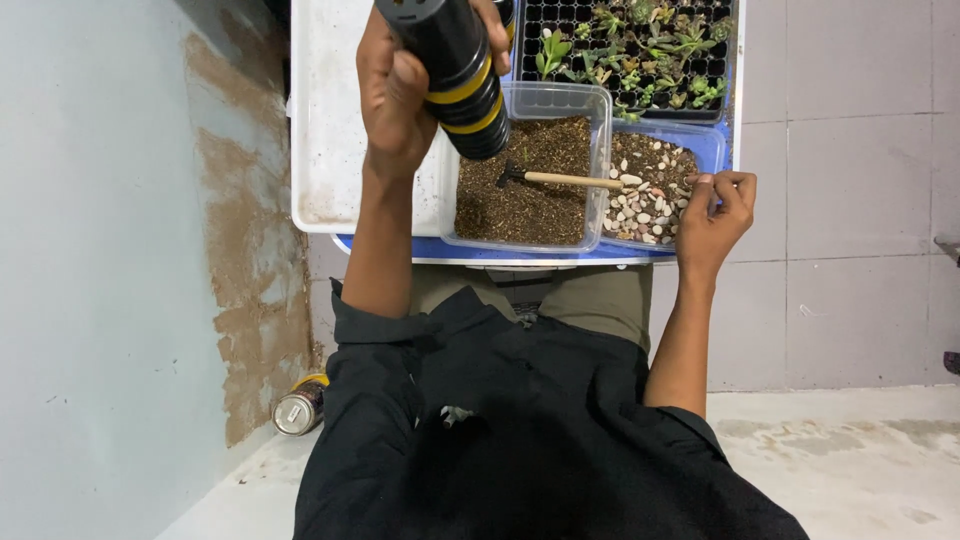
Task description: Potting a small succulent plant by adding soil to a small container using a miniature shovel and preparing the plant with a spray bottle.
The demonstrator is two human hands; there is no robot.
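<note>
Room first: painted wall on the person's left with a big patch of peeled, brownish plaster, pale tiled surface on the right, bare concrete floor below. The person sits at a blue-topped board resting over the lap.

On it, by size:
- white tray, left side, stained, nothing seen in the visible part
- black seedling tray, far edge, small succulents in many cells, several near-left cells vacant
- clear tub of dark soil, centre, fairly full, surface looks raked but not dug out
- blue tub just right of it, touching, holding mixed pebbles

Left hand is closed firmly round a black cylinder with yellow bands, looks like nested pots stacked, held tilted above the soil tub's near-left corner, not touching it. Right hand rests at the blue tub's right rim, fingers curled in with tips pinched together; cannot tell whether a pebble is in them.

Progress as far as visible: materials are laid out, stack looks unseparated, no single pot stands anywhere on the board, no plant lifted out. So early stage, by my read.

Small stuff: wooden-handled mini rake lies across the soil, head on the soil, handle end over the tub's right wall, untouched by either hand. Metal can lies on its side on the floor by the wall.
</note>
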